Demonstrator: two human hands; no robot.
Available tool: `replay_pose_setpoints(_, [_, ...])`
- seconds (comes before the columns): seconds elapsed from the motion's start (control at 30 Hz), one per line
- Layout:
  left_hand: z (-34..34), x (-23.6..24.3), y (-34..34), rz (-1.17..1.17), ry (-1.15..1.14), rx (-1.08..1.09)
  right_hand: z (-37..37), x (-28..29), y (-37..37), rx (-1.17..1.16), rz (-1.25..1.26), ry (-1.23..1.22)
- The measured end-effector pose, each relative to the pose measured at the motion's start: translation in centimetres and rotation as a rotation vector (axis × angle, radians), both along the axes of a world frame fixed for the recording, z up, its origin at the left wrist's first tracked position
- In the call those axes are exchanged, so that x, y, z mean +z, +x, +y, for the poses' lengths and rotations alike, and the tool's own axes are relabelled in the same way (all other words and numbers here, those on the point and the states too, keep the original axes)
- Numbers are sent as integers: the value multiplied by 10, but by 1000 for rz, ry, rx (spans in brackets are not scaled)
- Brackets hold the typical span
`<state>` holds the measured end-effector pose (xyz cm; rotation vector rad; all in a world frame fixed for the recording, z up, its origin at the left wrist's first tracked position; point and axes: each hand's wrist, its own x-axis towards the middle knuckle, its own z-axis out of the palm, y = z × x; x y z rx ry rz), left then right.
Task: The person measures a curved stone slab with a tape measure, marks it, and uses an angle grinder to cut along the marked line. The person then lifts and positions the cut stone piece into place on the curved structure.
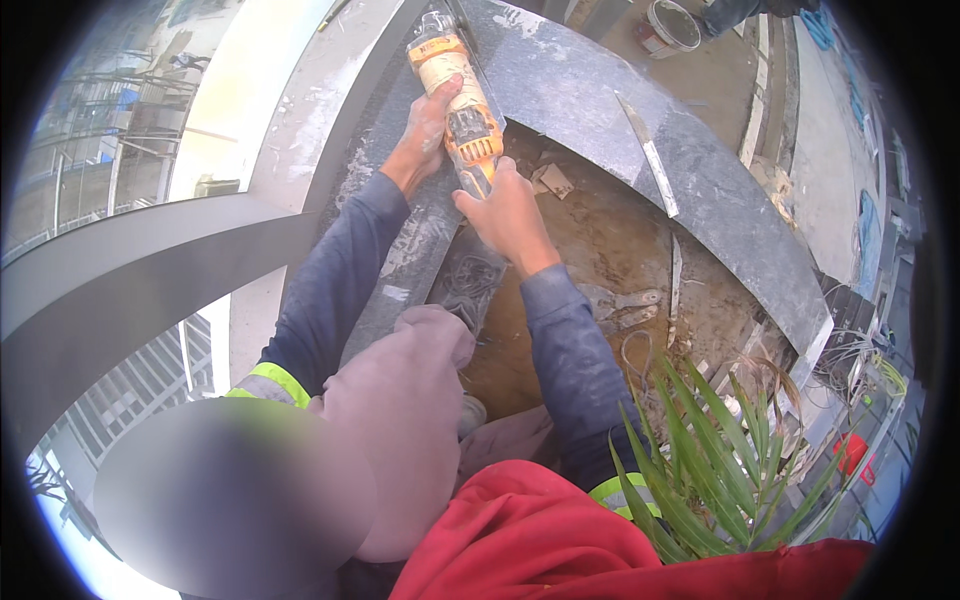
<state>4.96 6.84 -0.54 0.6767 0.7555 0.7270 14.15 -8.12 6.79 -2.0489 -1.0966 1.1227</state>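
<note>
Both my hands hold an orange and black angle grinder (472,130), its head pointing away from me over a grey stone slab (570,75). My left hand (425,122) is wrapped around the grinder's body, near a pale, tape-like band. Closer to me, my right hand (507,212) grips the rear end of the tool. The grinder's disc cannot be made out clearly at the top of the view. White dust or smears mark the slab. A long thin pale strip (650,160) lies across its right part.
Brown, dirty ground (590,240) with stone fragments shows inside the slab's curve. A trowel-like tool (630,305) lies there. A green leafy plant (720,460) stands at lower right, a bucket (670,28) at far right, near a person's dark-clothed leg (735,14). A grey curved ledge (150,250) runs left.
</note>
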Motion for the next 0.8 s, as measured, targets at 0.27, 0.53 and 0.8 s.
replay_pose_setpoints(0.27, [1,-2,-1,23,4,-13,2,-4,2,23,-20,-5])
replay_pose_setpoints(0.53, [3,-6,0,59,43,-48,2,-6,3,10,-9,26])
replay_pose_setpoints(0.8, [3,-10,-1,69,49,-49,1,-7,3,-3,4,-2])
